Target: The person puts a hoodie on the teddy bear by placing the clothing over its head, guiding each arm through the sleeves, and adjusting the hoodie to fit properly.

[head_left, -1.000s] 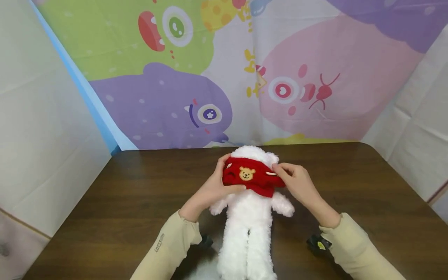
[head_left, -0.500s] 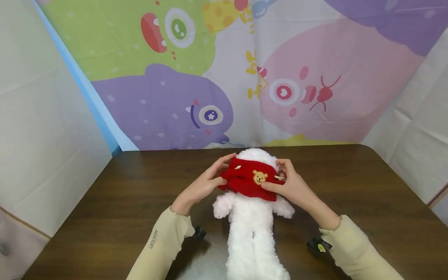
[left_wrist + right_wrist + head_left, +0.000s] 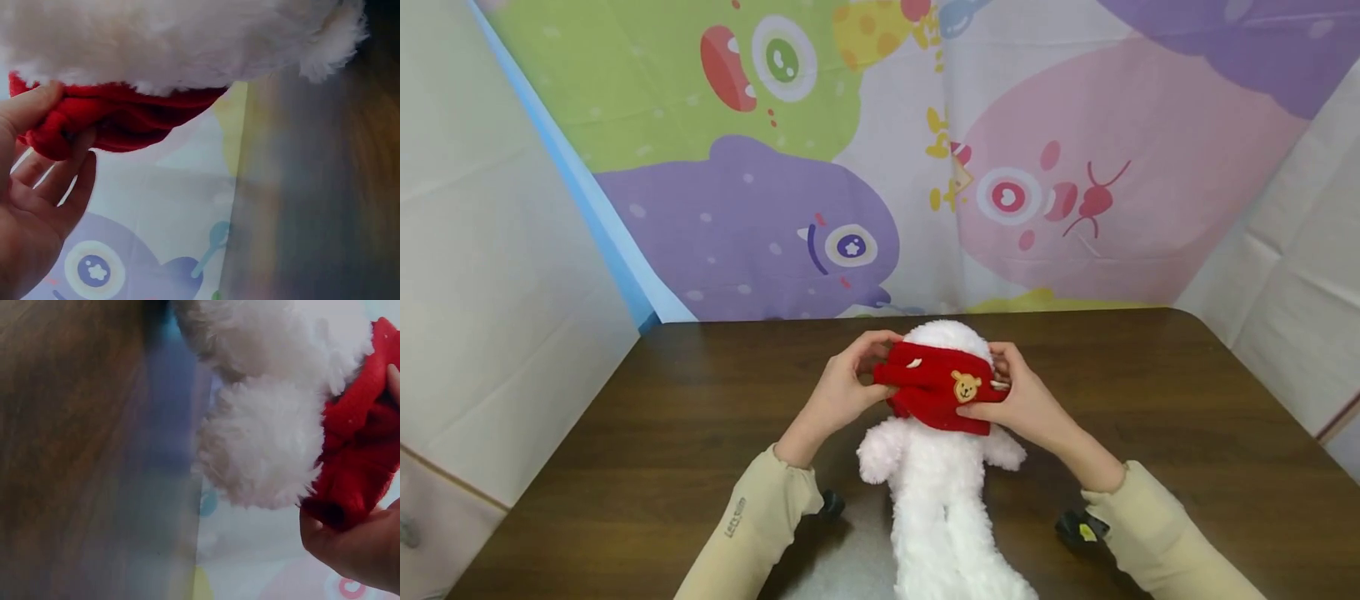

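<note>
A white fluffy plush toy (image 3: 940, 471) stands upright in front of me, its stubby arms out to the sides. Across its head lies a small red doll's top (image 3: 928, 396) with a bear patch (image 3: 966, 387) and short white cords. My left hand (image 3: 838, 392) pinches the top's left end between thumb and fingers; the left wrist view shows the bunched red cloth (image 3: 119, 119) beneath white fur. My right hand (image 3: 1026, 400) grips the other end, thumb on the front below the patch, fingers behind. In the right wrist view, cloth (image 3: 356, 475) hangs beside a furry arm (image 3: 259, 444).
The brown wooden table (image 3: 700, 433) spreads around the toy. Behind it hangs a cartoon-printed cloth (image 3: 760, 217), with pale panels (image 3: 512, 250) at the sides. Dark wrist devices (image 3: 1081, 529) sit under the beige sleeves (image 3: 1157, 517).
The bear patch and red top have shifted right, and the toy slightly with them. My right hand went from pinching near the cord to gripping with its thumb on the front; my left re-gripped the left end.
</note>
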`<state>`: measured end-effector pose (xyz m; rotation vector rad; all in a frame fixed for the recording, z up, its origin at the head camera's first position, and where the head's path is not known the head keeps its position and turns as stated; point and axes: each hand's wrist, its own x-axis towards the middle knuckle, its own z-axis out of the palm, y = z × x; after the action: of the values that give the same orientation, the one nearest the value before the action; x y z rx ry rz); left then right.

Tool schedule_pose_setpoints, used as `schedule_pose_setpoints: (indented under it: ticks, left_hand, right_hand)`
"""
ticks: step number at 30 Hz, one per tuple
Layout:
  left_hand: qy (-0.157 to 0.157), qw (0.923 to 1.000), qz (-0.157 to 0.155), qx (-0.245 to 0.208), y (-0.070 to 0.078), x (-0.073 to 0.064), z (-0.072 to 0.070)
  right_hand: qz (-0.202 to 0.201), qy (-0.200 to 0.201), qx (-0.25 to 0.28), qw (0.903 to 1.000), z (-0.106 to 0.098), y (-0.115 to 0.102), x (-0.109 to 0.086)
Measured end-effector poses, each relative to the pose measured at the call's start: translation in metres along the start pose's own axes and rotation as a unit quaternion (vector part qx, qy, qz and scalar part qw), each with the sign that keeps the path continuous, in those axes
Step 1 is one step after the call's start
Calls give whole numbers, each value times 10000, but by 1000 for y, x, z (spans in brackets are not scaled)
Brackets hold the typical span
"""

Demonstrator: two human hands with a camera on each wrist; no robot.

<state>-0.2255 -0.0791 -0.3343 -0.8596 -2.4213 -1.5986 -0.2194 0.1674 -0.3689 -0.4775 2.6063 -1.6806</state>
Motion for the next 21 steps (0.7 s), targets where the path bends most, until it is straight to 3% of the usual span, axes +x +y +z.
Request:
schedule_pose_setpoints:
  ticks: [5,9,12,15,18,21]
  left_hand:
    - [559,9981,177,-162,-3,-3,6]
    - [1026,9925,645,-142,-2,-6,13]
    - [1395,9825,1232,31,0,-8,18]
    - [1768,9678,1765,317,-4,-6,23]
    - [2117,9539,2021,658,-15,-2,27]
    - [2409,9473,1948,816,-25,2,31]
  right_hand:
    - [-278,18,260,9993,1,1,0]
    - [-376,68,376,9986,2,-3,-3]
    - [-379,86,490,9980,2,-8,-6]
    - [-363,154,637,9972,2,-14,-9]
    - [-311,332,610,9971,2,-20,-11]
    - [-258,434,636,9967,3,-23,-11]
